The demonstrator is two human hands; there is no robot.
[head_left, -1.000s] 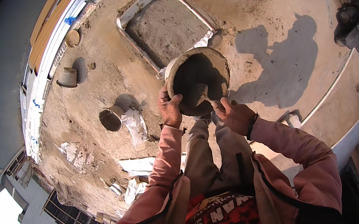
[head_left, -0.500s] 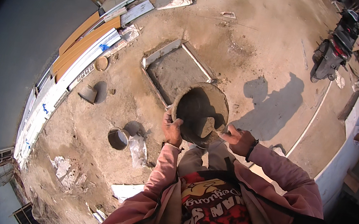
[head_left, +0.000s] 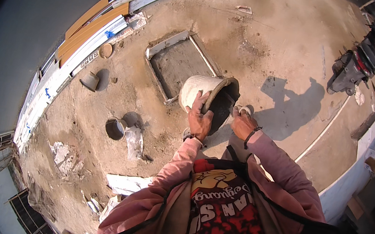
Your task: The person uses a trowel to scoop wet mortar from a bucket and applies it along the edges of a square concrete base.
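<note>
A mud-crusted, pale bucket (head_left: 194,87) is tipped on its side in front of me, its dark mouth turned toward the right. My left hand (head_left: 200,118) grips its rim, fingers spread along the outer wall. Close by the mouth, my right hand (head_left: 244,124) is closed around the pale handle of a trowel (head_left: 245,109). The trowel's blade reaches toward the bucket's inside, where shadow hides most of it. Just beyond the bucket lies a rectangular frame (head_left: 163,46) of boards on the ground, filled with grey, wet-looking mortar (head_left: 183,62).
Left of me are an open bucket (head_left: 115,129), a crumpled plastic bag (head_left: 134,143), a tipped bucket (head_left: 90,81) and a small round container (head_left: 105,50). Planks (head_left: 92,33) line the wall. A scooter (head_left: 355,63) stands far right; a float (head_left: 244,9) lies far ahead.
The bucket has tilted from mouth-up to lying on its side, facing right. My left hand has shifted along its rim, and my right hand has moved slightly left and up with the trowel.
</note>
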